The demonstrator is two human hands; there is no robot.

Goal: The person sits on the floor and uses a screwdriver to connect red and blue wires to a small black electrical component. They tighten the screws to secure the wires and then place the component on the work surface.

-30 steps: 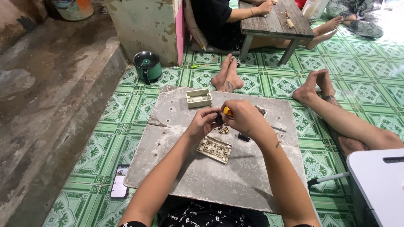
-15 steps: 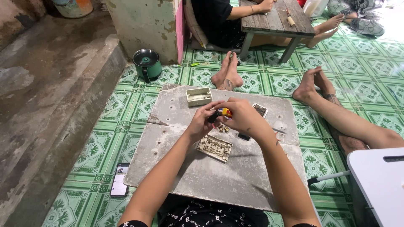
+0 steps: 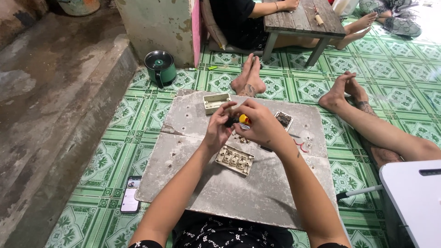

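My two hands meet over a grey board (image 3: 193, 160) that lies on the floor. My right hand (image 3: 262, 125) is closed around a small screwdriver with a yellow and black handle (image 3: 243, 120). The fingers of my left hand (image 3: 219, 128) pinch its dark end. Just below the hands, a cream switch plate (image 3: 235, 160) lies face down on the board with its back parts showing. A cream wall box (image 3: 216, 102) sits beyond my left hand. A smaller framed part (image 3: 284, 119) and a red wire (image 3: 301, 146) lie to the right.
A phone (image 3: 131, 200) lies on the green tiles left of the board. A green pot (image 3: 160, 67) stands by a concrete step. Other people's bare feet (image 3: 248, 80) and legs (image 3: 367, 124) reach the board's far and right sides. A white table (image 3: 413, 197) is at lower right.
Both hands stay together above the switch plate, shifting only slightly; the screwdriver handle has turned a little between the fingers.
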